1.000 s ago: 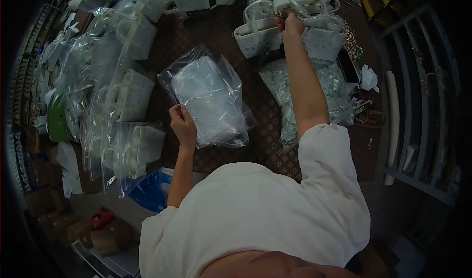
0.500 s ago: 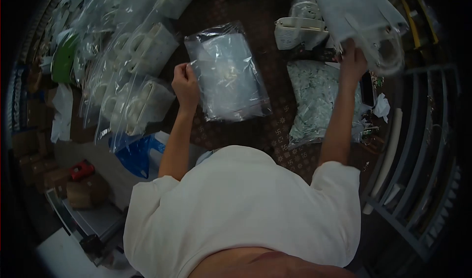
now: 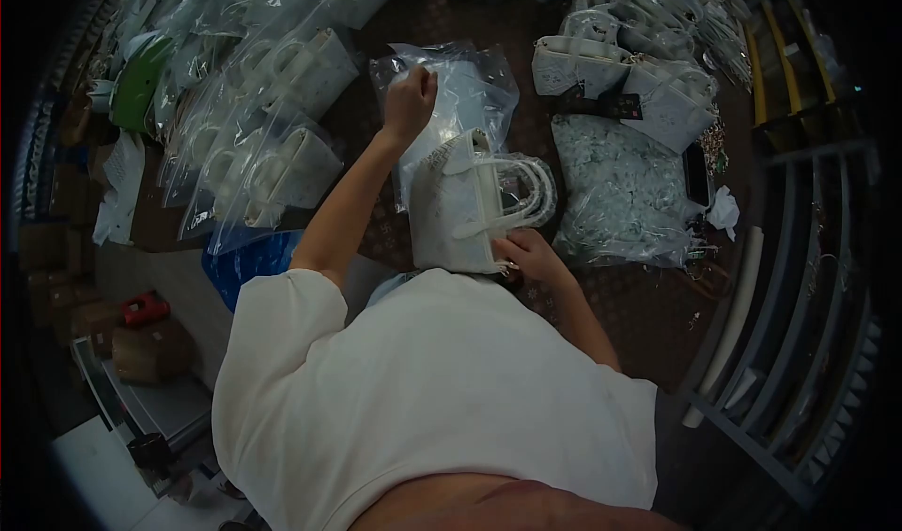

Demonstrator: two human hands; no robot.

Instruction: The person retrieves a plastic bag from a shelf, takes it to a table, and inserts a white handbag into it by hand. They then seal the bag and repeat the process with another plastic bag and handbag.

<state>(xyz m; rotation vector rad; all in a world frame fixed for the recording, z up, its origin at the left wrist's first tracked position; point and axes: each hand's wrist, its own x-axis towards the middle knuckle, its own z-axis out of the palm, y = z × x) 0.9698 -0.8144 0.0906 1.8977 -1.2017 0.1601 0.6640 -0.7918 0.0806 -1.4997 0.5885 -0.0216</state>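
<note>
A white handbag point(image 3: 458, 202) with two looped handles lies tilted in front of my body, handles toward the right. My right hand point(image 3: 533, 254) is closed on its near edge, by the base of a handle. Beyond it is a stack of clear plastic bags point(image 3: 462, 99), partly covered by the handbag. My left hand point(image 3: 411, 108) is closed over the stack's left side, fingers curled on the plastic of the top bag. The fingertips are partly hidden.
Several white handbags in clear bags point(image 3: 291, 169) line the left side of the patterned table point(image 3: 381, 235). More white handbags point(image 3: 583, 61) stand at the back right. A large clear sack of small pale packets point(image 3: 620, 193) lies at right, near a metal rack point(image 3: 799, 277).
My right hand has brought the white handbag from the back right to in front of my body. My left hand has moved forward and right over the plastic bags, whose top sheet is now rumpled.
</note>
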